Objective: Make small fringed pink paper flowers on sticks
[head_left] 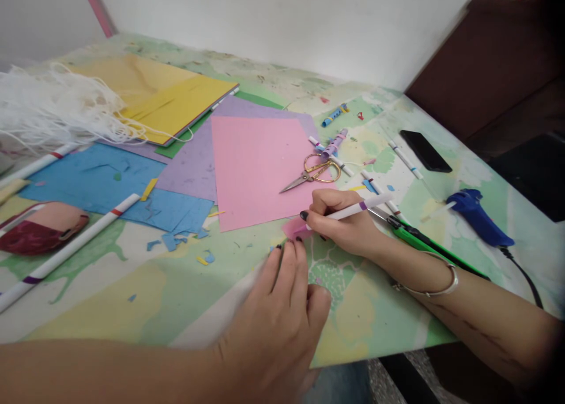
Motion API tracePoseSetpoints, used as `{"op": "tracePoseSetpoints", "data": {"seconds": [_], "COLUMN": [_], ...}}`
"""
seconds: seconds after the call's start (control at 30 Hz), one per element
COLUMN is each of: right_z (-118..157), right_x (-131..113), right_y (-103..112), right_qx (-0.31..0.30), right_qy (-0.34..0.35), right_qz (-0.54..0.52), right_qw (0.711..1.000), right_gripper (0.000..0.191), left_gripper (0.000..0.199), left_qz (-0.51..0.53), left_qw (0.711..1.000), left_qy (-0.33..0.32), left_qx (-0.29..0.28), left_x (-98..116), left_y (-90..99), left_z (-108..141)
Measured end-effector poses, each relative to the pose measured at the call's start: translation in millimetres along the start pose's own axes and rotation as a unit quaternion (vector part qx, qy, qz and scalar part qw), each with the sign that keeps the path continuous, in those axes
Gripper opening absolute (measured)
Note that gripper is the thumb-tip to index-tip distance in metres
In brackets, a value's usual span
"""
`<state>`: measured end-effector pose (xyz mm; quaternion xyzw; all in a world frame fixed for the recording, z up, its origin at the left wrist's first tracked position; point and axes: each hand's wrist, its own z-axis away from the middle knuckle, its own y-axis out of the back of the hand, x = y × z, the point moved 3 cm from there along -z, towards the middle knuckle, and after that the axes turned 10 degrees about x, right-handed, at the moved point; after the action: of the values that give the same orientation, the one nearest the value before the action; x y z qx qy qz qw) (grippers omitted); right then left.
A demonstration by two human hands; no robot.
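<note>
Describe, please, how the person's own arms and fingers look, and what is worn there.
The left forearm and right forearm show no sleeves. A slim, silver-coloured bangle circles the right one. The fingernails that show on both sides are dark.

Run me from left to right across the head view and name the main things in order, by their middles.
Maroon-and-pink object, yellow sheet, left hand, right hand gripping a white marker, black phone, blue glue gun.
</note>
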<state>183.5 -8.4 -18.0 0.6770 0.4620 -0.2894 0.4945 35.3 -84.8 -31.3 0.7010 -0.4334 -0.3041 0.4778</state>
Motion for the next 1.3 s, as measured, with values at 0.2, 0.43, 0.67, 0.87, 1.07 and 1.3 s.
{"op": "tracePoseSetpoints", "data": {"seconds": [0.2,0.43,0.67,0.87,1.07,1.3], "right_z": [0.0,-1.4,-0.3,-0.7,-0.9,-0.2], "right_x": [-0.6,0.1,4.0,3.6,1.9,3.9], "right_y": [0.2,0.0,0.0,0.5,0.0,-0.1], "right_qx": [-0.003,-0.004,-0.002,0.013,0.005,-0.006], "right_qy": [0.013,0.012,-0.023,-0.037,-0.005,-0.008], "right_qz": [0.009,0.004,-0.023,-0.031,-0.013,-0.021], "right_qw": [1.000,1.000,0.999,0.999,1.000,1.000], "right_gripper": [0.034,0.034,0.034,0.032,0.033,0.035], "left_gripper": [0.060,0.060,0.062,0.062,0.061,0.062], "left_qz": [0.014,0.019,0.016,0.010,0.007,-0.004], "left_qw": [1.000,1.000,1.000,1.000,1.000,1.000], "left_qy": [0.006,0.009,0.008,0.008,0.006,-0.001], "left_qx": [-0.008,-0.018,-0.003,-0.002,-0.009,0.002], "left_x": [-1.7,-2.2,-1.3,-0.9,-1.5,-1.4], "left_y": [1.9,0.7,1.9,2.3,1.4,2.0], "left_z": [-3.4,-3.7,-3.8,-2.9,-3.0,-2.5]}}
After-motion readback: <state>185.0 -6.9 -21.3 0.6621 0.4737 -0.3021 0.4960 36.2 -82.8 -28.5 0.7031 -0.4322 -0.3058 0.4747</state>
